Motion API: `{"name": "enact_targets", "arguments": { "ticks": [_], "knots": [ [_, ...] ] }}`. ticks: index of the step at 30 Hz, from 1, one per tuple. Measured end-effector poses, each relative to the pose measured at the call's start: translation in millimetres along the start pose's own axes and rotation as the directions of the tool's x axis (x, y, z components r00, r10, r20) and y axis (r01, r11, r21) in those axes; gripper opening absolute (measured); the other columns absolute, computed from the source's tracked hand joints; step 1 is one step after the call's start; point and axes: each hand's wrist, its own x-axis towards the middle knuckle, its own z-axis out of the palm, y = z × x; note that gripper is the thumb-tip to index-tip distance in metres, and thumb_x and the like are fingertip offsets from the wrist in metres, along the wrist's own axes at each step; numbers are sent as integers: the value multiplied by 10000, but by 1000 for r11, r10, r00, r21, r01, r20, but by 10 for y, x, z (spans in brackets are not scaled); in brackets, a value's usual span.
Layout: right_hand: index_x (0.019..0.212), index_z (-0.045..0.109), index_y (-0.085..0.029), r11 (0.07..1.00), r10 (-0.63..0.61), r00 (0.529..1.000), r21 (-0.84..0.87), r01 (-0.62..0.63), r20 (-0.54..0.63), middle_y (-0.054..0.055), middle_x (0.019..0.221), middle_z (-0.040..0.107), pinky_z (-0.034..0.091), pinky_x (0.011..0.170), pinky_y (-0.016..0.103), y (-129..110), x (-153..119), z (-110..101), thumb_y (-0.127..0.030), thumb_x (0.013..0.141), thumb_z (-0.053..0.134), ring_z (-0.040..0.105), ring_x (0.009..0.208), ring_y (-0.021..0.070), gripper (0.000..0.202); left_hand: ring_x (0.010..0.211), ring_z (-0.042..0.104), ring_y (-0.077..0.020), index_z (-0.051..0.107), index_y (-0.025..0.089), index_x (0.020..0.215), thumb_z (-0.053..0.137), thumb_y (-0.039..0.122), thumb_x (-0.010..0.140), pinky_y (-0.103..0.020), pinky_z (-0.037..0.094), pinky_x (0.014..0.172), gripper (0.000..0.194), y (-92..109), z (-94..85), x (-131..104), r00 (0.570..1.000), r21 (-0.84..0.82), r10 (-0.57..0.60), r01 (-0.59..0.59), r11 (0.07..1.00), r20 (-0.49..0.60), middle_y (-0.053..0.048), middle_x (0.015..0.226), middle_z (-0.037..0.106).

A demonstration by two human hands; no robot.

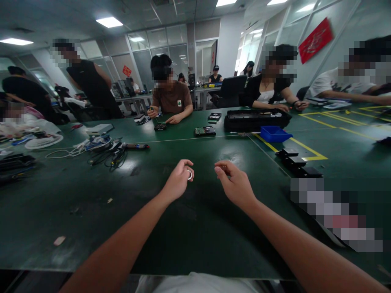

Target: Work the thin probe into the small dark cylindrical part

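Observation:
My left hand [180, 179] is held over the green tabletop near the middle, its fingers loosely bent. A pale ring [190, 175] shows at its fingers, seemingly worn rather than gripped. Across a gap, my right hand [236, 181] faces it with the fingers curved and the thumb a little apart from them. I see nothing held in either hand. Beyond them on the table is a hard drive [205, 131] with its green circuit board facing up. A second drive [214, 116] lies behind it.
Tangled cables [102, 146] and a screwdriver-like tool [137, 146] lie left. A blue bin [275, 134], a long black case [258, 120] and black brackets [297, 162] are to the right. A person [172, 97] works on a small device across the table; others sit alongside.

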Motion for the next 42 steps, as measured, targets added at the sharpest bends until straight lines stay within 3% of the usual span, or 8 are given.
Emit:
{"name": "enact_targets", "arguments": {
  "ticks": [4,9,15,20,25,30,35,42],
  "knots": [
    [1122,657,-195,1000,-1,1000,-7,1,-14,50,869,727,497,725,338,-39,11,-2,-368,964,509,681,781,207,277,785,531,-164,476,199,1091,390,139,814,-314,421,763,295,-187,1,-89,988,260,22,-63,964,155,-15,842,566],
    [864,686,-201,1000,-27,999,-5,27,-25,29,722,694,478,638,319,-104,-13,-40,-427,959,522,648,657,187,294,1020,538,-205,459,206,1235,546,128,774,-369,431,925,475,-283,-95,-151,979,439,58,-140,887,196,-68,1107,567],
    [1095,641,-211,964,-18,1000,264,13,17,60,895,753,558,765,366,-81,-60,-19,-396,970,511,728,841,218,259,1046,574,-219,599,212,1139,644,173,837,-387,443,966,307,-292,-90,-124,970,454,103,-196,869,221,-59,1127,625],
    [1058,647,-221,983,-39,997,180,26,70,60,917,760,554,769,375,-82,-54,7,-380,962,529,728,860,224,221,1151,564,-221,652,256,1162,703,220,841,-383,421,1035,327,-329,-128,-102,955,410,194,-274,870,225,-36,1213,632],
    [1042,675,-216,994,-55,997,93,50,53,54,902,762,530,722,341,-101,-49,-14,-386,952,545,718,820,214,232,1137,600,-231,622,233,1222,701,237,849,-382,443,1029,381,-330,-131,-93,973,377,156,-211,902,170,-45,1213,658],
    [813,705,-214,996,-79,997,-46,80,17,13,672,686,460,566,300,-106,-38,-52,-472,898,620,612,575,168,284,1173,589,-226,634,222,1212,681,281,876,-378,421,1069,345,-316,-145,-95,970,368,191,-233,900,149,-43,1234,656],
    [1061,660,-209,990,-143,988,-2,143,61,47,878,736,499,678,318,-125,-36,-59,-322,948,517,674,753,194,214,1187,575,-243,640,246,1228,693,325,870,-413,400,1086,370,-362,-162,-91,955,448,226,-290,846,192,-47,1252,649],
    [1047,682,-229,989,-126,990,-73,131,65,25,746,700,452,599,308,-145,-56,-38,-386,1001,412,634,610,178,316,1100,591,-255,654,255,1208,681,353,880,-423,420,1006,344,-320,-118,-112,944,533,223,-321,783,242,-54,1201,667]
  ]
}}
